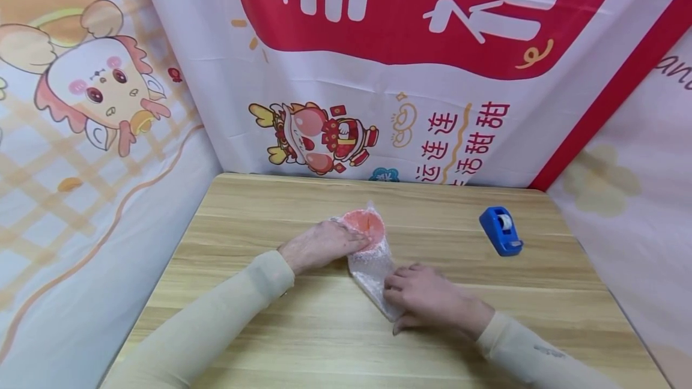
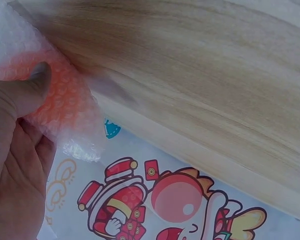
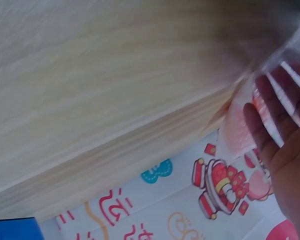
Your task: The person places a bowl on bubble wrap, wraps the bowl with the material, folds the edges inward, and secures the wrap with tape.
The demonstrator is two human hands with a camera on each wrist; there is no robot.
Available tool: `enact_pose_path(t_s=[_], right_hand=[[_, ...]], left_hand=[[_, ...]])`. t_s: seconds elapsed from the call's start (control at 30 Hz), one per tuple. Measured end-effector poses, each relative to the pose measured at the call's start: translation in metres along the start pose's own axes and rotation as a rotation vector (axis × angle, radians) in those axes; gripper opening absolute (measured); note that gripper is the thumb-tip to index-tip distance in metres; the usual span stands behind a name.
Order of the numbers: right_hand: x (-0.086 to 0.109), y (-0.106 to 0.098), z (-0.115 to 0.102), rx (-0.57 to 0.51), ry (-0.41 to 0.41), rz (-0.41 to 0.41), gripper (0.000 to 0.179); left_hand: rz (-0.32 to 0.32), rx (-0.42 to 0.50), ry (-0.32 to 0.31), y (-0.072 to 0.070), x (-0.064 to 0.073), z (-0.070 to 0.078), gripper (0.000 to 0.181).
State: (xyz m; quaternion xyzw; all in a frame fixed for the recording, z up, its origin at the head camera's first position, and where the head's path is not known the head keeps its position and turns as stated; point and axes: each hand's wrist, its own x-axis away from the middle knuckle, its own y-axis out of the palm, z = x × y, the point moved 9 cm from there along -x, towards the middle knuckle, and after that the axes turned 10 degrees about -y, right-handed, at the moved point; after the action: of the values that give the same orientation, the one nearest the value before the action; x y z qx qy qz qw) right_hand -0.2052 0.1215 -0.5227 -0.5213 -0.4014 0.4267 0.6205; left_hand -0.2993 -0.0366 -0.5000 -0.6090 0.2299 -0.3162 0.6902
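Note:
Near the middle of the table, a round pink thing (image 1: 363,223) lies in clear bubble wrap (image 1: 373,272); its exact kind I cannot tell. My left hand (image 1: 325,244) grips the wrapped pink thing, and in the left wrist view the thumb (image 2: 40,82) presses on the bubbled surface while the other fingers go behind it. A flat tail of the wrap stretches toward my right hand (image 1: 424,294). That hand rests at the tail's lower right edge, and its fingers (image 3: 275,102) look spread and nearly straight against the wrap in the right wrist view.
To the right on the wooden table (image 1: 259,341) stands a blue tape dispenser (image 1: 501,232) with a roll in it. Printed cloth (image 1: 205,65) hangs behind the table's back edge, and more cloth closes off the left and right sides.

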Motion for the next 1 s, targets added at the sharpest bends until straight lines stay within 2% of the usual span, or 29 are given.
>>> enact_pose_path(t_s=[0.07, 0.13, 0.2, 0.27, 0.37, 0.47, 0.6, 0.73, 0.83, 1.0], right_hand=[[-0.003, -0.002, -0.003, 0.036, 0.0, 0.029, 0.051], [-0.006, -0.007, -0.008, 0.091, -0.007, 0.081, 0.035], [-0.008, -0.012, -0.012, 0.151, -0.013, 0.135, 0.021], [-0.01, -0.016, -0.015, 0.2, -0.019, 0.174, 0.013], [-0.009, -0.02, -0.016, 0.24, -0.025, 0.183, 0.015], [-0.006, -0.027, -0.014, 0.24, -0.03, 0.17, 0.018], [-0.002, -0.041, -0.009, 0.213, -0.038, 0.165, 0.017], [0.0, -0.055, -0.003, 0.188, -0.031, 0.176, 0.02], [0.002, -0.065, 0.001, 0.182, -0.018, 0.215, 0.023], [0.005, -0.083, 0.01, 0.187, 0.035, 0.316, 0.021]], left_hand=[[0.006, -0.012, 0.002, 0.0, 0.0, 0.0, 0.047], [0.036, -0.139, 0.08, -0.001, 0.003, 0.006, 0.049], [0.046, -0.188, 0.099, -0.002, 0.003, 0.008, 0.051], [0.036, -0.198, 0.09, -0.002, 0.003, 0.008, 0.052], [0.023, -0.198, 0.079, -0.002, 0.003, 0.008, 0.052], [0.041, -0.2, 0.082, -0.003, 0.003, 0.008, 0.05], [0.073, -0.212, 0.09, -0.005, 0.003, 0.009, 0.048], [0.066, -0.227, 0.083, -0.005, 0.006, 0.009, 0.05], [0.072, -0.247, 0.092, -0.006, 0.007, 0.01, 0.051], [0.14, -0.278, 0.144, -0.01, 0.007, 0.016, 0.044]])
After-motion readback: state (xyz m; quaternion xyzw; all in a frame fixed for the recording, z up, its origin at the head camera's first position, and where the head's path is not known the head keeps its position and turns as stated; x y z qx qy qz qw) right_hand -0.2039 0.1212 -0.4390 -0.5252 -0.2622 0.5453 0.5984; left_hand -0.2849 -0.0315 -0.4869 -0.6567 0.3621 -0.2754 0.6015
